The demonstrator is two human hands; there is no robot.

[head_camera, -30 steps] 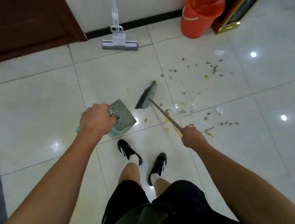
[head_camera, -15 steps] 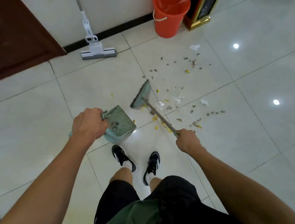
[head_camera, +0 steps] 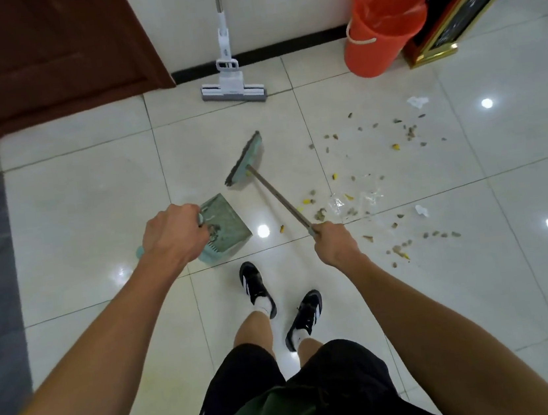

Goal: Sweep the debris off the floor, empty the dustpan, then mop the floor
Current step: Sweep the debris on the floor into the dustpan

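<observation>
White tiles make up the floor [head_camera: 85, 202]. One door [head_camera: 39, 53], one mop [head_camera: 232, 84] and one orange bin [head_camera: 378, 25], lined with a bag, stand well beyond both hands. One dustpan [head_camera: 225, 228] with a few scraps in it hangs from the left hand [head_camera: 174, 235], which grips its handle. One broom [head_camera: 246, 159] reaches forward-left from the right hand [head_camera: 334, 244], clenched round its stick. Debris [head_camera: 368, 195], too many bits to count, lies scattered right of that hand.
</observation>
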